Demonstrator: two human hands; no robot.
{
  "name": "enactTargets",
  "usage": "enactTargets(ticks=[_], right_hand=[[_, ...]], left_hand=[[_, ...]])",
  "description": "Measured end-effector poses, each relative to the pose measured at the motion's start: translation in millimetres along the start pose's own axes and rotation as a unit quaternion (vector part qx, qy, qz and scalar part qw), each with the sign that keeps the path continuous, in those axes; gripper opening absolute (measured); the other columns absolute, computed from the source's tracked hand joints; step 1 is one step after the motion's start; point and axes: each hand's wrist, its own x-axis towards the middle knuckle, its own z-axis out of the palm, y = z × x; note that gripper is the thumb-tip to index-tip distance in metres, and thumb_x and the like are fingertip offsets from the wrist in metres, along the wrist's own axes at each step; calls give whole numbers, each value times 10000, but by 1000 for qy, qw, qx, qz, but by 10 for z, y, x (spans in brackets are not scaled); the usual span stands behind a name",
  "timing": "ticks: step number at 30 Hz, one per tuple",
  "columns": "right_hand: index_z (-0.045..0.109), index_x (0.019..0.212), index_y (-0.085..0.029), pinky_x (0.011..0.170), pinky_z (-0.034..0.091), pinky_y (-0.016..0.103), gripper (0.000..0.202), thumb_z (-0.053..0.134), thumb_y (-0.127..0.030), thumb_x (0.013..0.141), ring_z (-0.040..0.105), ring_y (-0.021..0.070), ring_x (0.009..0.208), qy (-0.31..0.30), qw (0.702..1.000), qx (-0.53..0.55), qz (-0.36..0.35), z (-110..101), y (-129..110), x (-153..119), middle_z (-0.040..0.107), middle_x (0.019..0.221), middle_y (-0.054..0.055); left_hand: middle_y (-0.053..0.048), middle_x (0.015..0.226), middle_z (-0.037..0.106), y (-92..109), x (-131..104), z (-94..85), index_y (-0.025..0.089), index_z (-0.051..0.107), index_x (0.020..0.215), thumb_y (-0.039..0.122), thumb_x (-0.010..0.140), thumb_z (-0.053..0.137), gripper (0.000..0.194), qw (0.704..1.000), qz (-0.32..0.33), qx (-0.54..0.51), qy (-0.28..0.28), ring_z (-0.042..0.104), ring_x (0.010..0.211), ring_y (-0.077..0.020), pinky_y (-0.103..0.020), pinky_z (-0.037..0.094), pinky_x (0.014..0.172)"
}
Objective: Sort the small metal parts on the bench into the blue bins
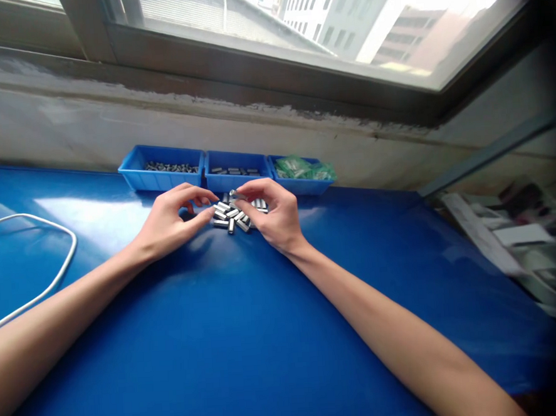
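A loose pile of short silvery metal pieces (231, 215), shaped like small bars or standoffs, lies on the blue tabletop (210, 337) between my hands. My right hand (273, 211) pinches one small metal piece (232, 194) between thumb and fingertips, just above the pile's far side. At the pile's left edge is my left hand (172, 217), its thumb and fingers apart in a wide curve with nothing seen between them. My right fingers cover some of the pile's right side.
Behind the pile stand three blue bins: the left bin (137, 179) holds small metal parts, the middle bin (220, 183) metal bars, the right bin (300, 186) green plastic bags (297, 167). A white cable (68, 252) curves at left. Blurred items (520, 237) sit at far right.
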Motion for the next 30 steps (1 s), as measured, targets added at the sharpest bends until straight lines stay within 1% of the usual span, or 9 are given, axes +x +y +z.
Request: enactTargets(ticks=[3,7,9,12,18,21,25,28,30], right_hand=[[703,913,-198,826,619,337,293,787,-456,805,725,178,853,5,993,90,73,-2,28,29,749,951,43],[714,906,-208,784,641,348,370,842,-500,719,743,185,783,9,977,161,139,-3,49,75,763,878,24],[721,887,-205,771,643,340,336,836,-479,730,748,184,765,26,974,163,157,-9,67,105,767,856,22],[736,850,-195,815,637,341,279,833,-429,735,757,194,803,72,972,139,173,-25,125,153,779,861,34],[751,928,-163,857,641,378,308,805,-412,755,775,228,848,153,960,117,204,-64,296,231,796,889,73],[739,1026,-164,892,635,385,328,770,-401,801,775,234,910,150,967,89,184,-66,344,232,795,970,86],[716,1101,-188,872,631,347,269,674,-348,889,763,203,923,119,985,24,119,-53,303,166,772,1100,84],[718,1084,-200,832,616,325,211,606,-294,932,743,186,879,81,994,-36,55,-49,187,90,771,1060,68],[724,1045,-205,825,599,325,181,587,-260,941,725,183,850,54,996,-76,-2,-47,101,48,770,1006,59]], left_hand=[[-47,929,647,44,-17,10,203,732,993,396,812,667,272,997,43,57,-11,597,804,-188,-303,497,757],[-47,958,639,33,-42,34,210,704,942,389,809,678,224,992,80,82,-44,616,839,-190,-292,496,767],[-50,965,642,11,-57,48,209,691,953,374,834,657,206,988,99,89,-73,624,854,-189,-290,496,787],[-48,934,642,-19,-73,69,202,684,989,334,878,617,185,985,108,94,-99,626,828,-177,-278,489,765],[-41,895,644,-28,-73,86,205,684,970,335,923,580,173,984,104,113,-92,617,769,-165,-275,480,722],[-50,915,653,-35,-70,91,201,690,981,337,918,594,178,984,107,107,-90,629,780,-171,-280,491,729],[-62,947,656,-70,-60,99,201,692,981,386,962,552,233,982,107,116,-104,635,808,-184,-295,495,756],[-60,951,657,-88,-44,99,199,681,997,426,982,529,273,984,91,117,-98,629,800,-181,-295,495,752],[-56,942,678,-90,-34,96,201,675,997,445,972,552,275,991,66,92,-64,634,791,-179,-293,503,748]])
